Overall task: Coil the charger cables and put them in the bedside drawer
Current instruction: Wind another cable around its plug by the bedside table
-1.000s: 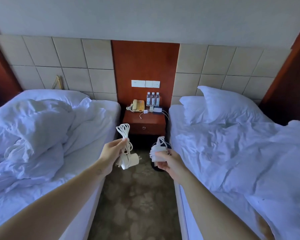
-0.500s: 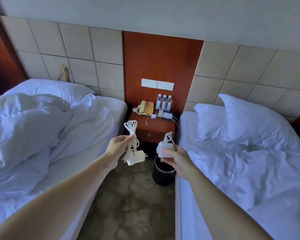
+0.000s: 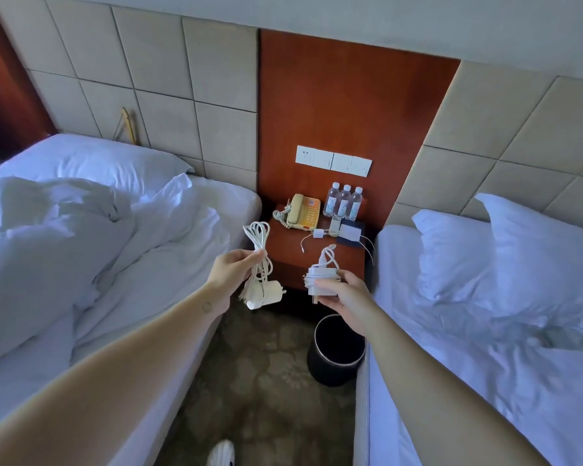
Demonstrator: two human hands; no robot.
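The left grip [image 3: 236, 267] pinches 1 long white cable bundle [image 3: 258, 237] upright, loops up, smooth plug [image 3: 266, 294] dangling below; the right grip [image 3: 347, 294] clamps 1 blocky charger [image 3: 322, 280] wound with cable, loop up, just short of the wooden counter [image 3: 283, 242].

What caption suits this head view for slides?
Left hand holds a looped charger cable, right hand a wrapped charger, before the nightstand.

I log looped cable [image 3: 258, 235] + wound charger [image 3: 322, 280] smooth wht plastic, nightstand [image 3: 285, 245] polished reddish wood, bedding [image 3: 64, 237] crumpled wht cloth, wall panels [image 3: 155, 79] matt padded, bottles [image 3: 344, 201] clear plastic, bin [image 3: 330, 368] dark w/ semi-gloss sheen, carpet [image 3: 249, 381] rough pile
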